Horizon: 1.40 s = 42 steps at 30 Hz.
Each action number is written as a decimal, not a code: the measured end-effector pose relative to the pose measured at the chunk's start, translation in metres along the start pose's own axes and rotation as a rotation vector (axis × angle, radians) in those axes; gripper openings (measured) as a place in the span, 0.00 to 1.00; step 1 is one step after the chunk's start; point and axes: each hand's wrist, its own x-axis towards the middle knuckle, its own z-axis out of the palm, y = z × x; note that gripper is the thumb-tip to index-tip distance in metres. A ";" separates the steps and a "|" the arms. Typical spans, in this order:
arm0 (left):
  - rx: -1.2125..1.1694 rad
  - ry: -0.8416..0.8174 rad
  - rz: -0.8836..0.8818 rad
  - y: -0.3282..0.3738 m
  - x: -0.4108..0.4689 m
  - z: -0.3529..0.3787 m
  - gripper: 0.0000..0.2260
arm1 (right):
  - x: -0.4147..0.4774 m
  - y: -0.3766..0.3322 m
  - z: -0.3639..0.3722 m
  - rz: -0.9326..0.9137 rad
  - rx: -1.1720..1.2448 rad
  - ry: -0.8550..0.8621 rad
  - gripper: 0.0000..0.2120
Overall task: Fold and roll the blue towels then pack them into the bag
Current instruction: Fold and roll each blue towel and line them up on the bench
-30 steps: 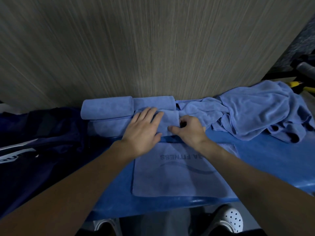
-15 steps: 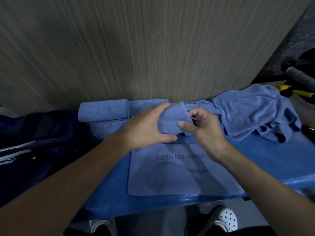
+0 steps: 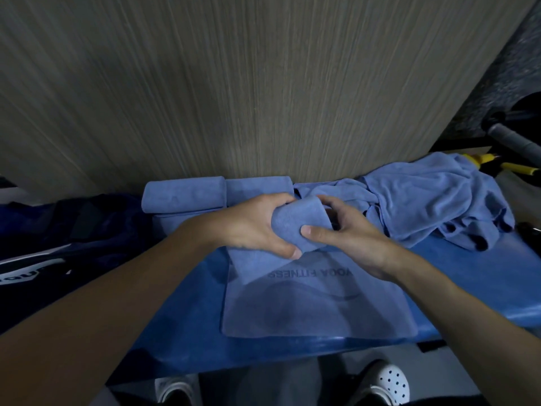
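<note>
Bench [image 3: 468,276]: blue, padded, set against the wall.
Wall [image 3: 263,83]: vertical wood-grain panel.
Towel [image 3: 298,227]: half rolled, its printed flat end lying on the bench.
Left hand [image 3: 251,227]: curled round the roll's left end.
Right hand [image 3: 348,241]: pinching the roll's right end.
Rolled towels [image 3: 183,194]: stacked by the wall.
Loose towels [image 3: 433,200]: crumpled heap, far right.
Bag [image 3: 58,247]: dark navy, at the left.

Your left hand [image 3: 251,227] and right hand [image 3: 348,244] grip a half-rolled blue towel [image 3: 295,227] on the counter [image 3: 468,276].

Your left fingers [image 3: 276,200] curl over the roll, thumb beneath; your right thumb presses its near side. The towel's unrolled part lies flat toward you, lettering upside down. Two rolled towels [image 3: 184,194] sit against the wall [image 3: 263,83] behind, a loose towel heap [image 3: 433,200] lies right, a dark bag [image 3: 73,235] left.
</note>
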 end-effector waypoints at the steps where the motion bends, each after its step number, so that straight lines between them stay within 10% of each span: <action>1: 0.024 0.007 -0.007 -0.003 0.001 -0.001 0.30 | 0.003 0.001 0.002 -0.004 -0.021 0.013 0.27; 7: 0.433 0.281 0.011 -0.029 0.002 0.000 0.37 | 0.038 0.017 0.025 0.118 0.132 0.160 0.11; 12: 0.826 0.568 0.203 -0.059 0.000 0.022 0.23 | 0.070 0.023 0.038 0.259 0.129 0.309 0.11; 18: 0.955 0.352 0.076 -0.085 -0.005 0.042 0.27 | 0.076 0.029 0.040 0.195 -0.286 0.337 0.14; 32: 0.804 0.462 0.098 -0.060 -0.024 0.062 0.23 | 0.018 0.033 0.030 -0.093 -0.753 0.382 0.11; 42: 0.720 0.387 0.039 -0.070 -0.048 0.136 0.26 | -0.084 0.115 -0.006 -0.001 -1.308 0.299 0.35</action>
